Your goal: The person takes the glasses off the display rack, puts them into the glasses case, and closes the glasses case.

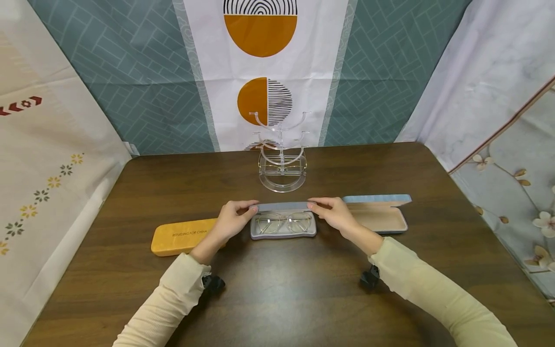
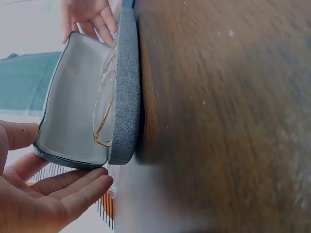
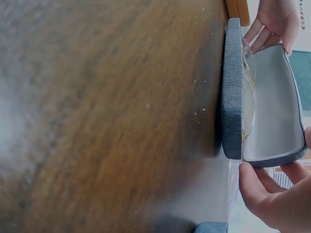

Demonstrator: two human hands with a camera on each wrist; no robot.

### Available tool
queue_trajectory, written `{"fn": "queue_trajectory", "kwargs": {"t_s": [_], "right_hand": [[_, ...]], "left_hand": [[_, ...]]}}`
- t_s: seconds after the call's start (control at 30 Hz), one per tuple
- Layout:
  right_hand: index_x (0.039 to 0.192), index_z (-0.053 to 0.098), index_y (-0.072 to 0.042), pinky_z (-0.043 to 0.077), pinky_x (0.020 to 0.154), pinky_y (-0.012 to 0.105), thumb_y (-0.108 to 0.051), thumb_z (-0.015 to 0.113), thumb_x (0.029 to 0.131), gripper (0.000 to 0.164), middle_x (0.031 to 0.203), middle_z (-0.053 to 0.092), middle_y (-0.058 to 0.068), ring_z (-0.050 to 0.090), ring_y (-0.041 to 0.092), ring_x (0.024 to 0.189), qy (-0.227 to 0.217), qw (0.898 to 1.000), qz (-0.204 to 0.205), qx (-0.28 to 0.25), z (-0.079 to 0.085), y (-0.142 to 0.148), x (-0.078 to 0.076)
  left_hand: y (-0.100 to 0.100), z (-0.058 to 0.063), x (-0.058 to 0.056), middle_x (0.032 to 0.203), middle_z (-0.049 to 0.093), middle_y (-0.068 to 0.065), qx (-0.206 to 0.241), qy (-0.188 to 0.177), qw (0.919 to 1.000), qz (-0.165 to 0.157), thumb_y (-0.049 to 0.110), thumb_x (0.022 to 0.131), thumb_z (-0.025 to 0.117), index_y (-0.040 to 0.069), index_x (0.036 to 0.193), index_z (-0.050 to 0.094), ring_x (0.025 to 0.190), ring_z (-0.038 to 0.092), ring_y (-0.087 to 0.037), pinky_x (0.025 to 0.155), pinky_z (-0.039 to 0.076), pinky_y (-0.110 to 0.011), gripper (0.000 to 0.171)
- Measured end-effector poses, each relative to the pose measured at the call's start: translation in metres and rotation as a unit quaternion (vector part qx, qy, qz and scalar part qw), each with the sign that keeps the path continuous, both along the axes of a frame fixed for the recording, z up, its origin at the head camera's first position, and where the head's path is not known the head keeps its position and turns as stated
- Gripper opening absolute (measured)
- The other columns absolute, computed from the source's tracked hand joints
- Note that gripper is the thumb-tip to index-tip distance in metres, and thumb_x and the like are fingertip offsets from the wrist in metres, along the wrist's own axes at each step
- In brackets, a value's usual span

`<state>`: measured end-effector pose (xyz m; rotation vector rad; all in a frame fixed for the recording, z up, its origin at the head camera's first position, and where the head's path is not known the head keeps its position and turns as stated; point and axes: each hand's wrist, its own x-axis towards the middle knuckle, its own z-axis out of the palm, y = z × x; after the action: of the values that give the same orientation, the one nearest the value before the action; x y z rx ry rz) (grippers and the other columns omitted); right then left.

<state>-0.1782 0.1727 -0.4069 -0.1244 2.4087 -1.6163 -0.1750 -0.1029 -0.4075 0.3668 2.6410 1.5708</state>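
Note:
A grey glasses case (image 1: 284,235) lies open mid-table, its lid raised at the back. Inside rest thin gold-rimmed glasses (image 1: 284,222) with clear lenses. My left hand (image 1: 234,219) holds the lid's left end, thumb on the lid's front edge and fingers behind it, as the left wrist view shows. At the opposite end, my right hand (image 1: 333,212) grips the lid the same way. The lid's pale lining (image 2: 77,97) and the fabric-covered base (image 3: 232,92) show up close in the wrist views.
A yellow case (image 1: 182,236) with printed lettering lies left, partly behind the left forearm. To the right stands another open case (image 1: 381,219) with a blue lid and beige lining. A clear tiered stand (image 1: 282,159) is behind, apparently with a pair of glasses on its lowest tier.

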Motion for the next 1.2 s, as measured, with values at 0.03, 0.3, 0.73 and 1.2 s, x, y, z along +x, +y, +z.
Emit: {"fn": "queue_trajectory", "kwargs": {"t_s": [0.03, 0.3, 0.73, 1.2], "right_hand": [[0.124, 0.056, -0.003, 0.046, 0.084, 0.040, -0.027, 0.059, 0.089, 0.043, 0.121, 0.056, 0.016, 0.055, 0.028, 0.103, 0.001, 1.000, 0.000, -0.004, 0.000, 0.000, 0.000], [0.122, 0.057, 0.000, 0.048, 0.081, 0.038, -0.022, 0.061, 0.088, 0.040, 0.114, 0.060, 0.015, 0.057, 0.022, 0.098, 0.021, 1.000, 0.003, -0.010, -0.003, 0.001, 0.003], [0.124, 0.054, 0.001, 0.041, 0.092, 0.042, -0.019, 0.063, 0.087, 0.042, 0.125, 0.053, 0.018, 0.051, 0.031, 0.113, 0.038, 0.999, 0.033, -0.021, -0.013, 0.006, 0.010], [0.116, 0.060, 0.001, 0.039, 0.094, 0.046, -0.011, 0.068, 0.082, 0.037, 0.130, 0.049, 0.017, 0.046, 0.035, 0.117, 0.049, 0.998, 0.045, -0.002, -0.018, 0.010, 0.019]], "left_hand": [[0.000, 0.000, 0.000, 0.112, 0.061, -0.017, 0.002, -0.003, 1.0000, -0.001, 0.011, 0.089, 0.059, -0.002, 0.113, 0.063, 0.101, 0.059, -0.024, 0.083, 0.048, -0.038, 0.028], [-0.001, -0.001, 0.004, 0.117, 0.058, -0.017, 0.016, -0.020, 0.9997, -0.005, 0.012, 0.089, 0.059, -0.001, 0.117, 0.060, 0.101, 0.060, -0.024, 0.082, 0.048, -0.037, 0.031], [-0.002, -0.008, 0.013, 0.117, 0.058, -0.018, 0.018, 0.018, 0.9994, -0.022, 0.009, 0.086, 0.063, -0.003, 0.114, 0.062, 0.113, 0.052, -0.028, 0.089, 0.044, -0.040, 0.031], [-0.003, -0.012, 0.023, 0.123, 0.054, -0.020, -0.010, 0.007, 0.9996, -0.024, 0.003, 0.080, 0.067, -0.002, 0.110, 0.064, 0.116, 0.049, -0.031, 0.094, 0.039, -0.042, 0.030]]}}
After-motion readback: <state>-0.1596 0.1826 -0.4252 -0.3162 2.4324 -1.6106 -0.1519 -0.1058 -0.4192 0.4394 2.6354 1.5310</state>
